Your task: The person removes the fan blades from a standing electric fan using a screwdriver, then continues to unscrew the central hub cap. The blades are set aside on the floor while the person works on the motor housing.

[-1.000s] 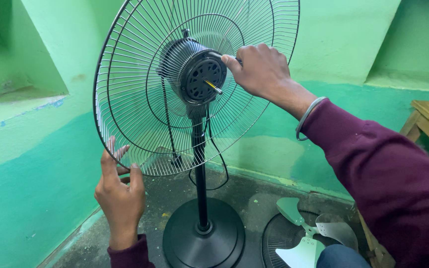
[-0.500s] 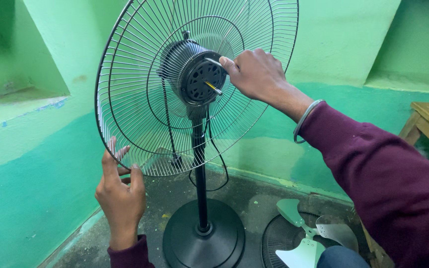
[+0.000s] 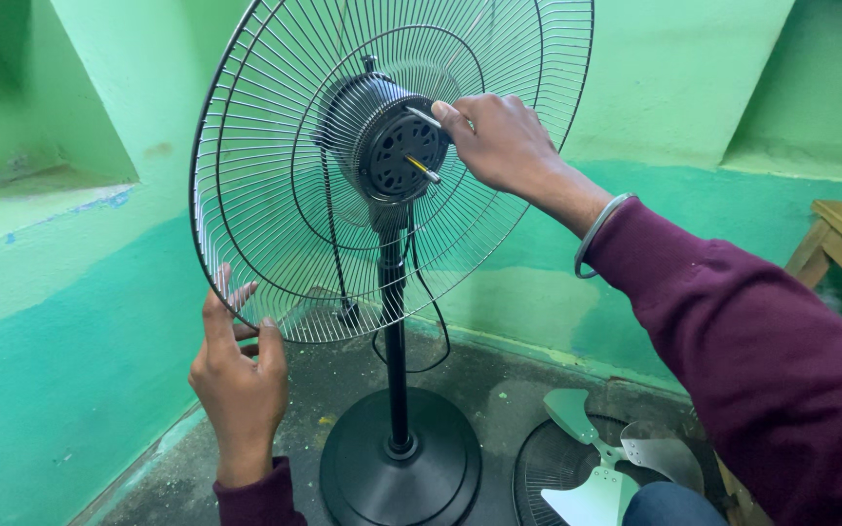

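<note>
Head view: a pedestal fan stands on the floor against a green wall, its rear wire guard (image 3: 275, 195) mounted, the blades off. The motor housing (image 3: 382, 136) sits at the guard's centre, facing the person, with a short shaft (image 3: 423, 169) projecting from its face toward the lower right.

Right hand (image 3: 504, 141): closed around a thin metal tool (image 3: 423, 118), pinched between thumb and forefinger. The tool's long axis runs from the hand leftward and slightly up, its tip on the upper right edge of the motor face, just above the shaft. This hand is the nearer one to the motor; it lies directly to the motor's right, at the same height.

Left hand (image 3: 241, 375): well below and to the left, at the guard's lower rim. Fingers are extended upward and touch the rim wires, the thumb beside them; whether it grips the rim firmly or only steadies it cannot be told.

The black pole (image 3: 394, 341) descends to a round base (image 3: 400, 472). A pale green blade set (image 3: 601, 458) lies on a second guard on the floor, lower right, apart from both hands.
</note>
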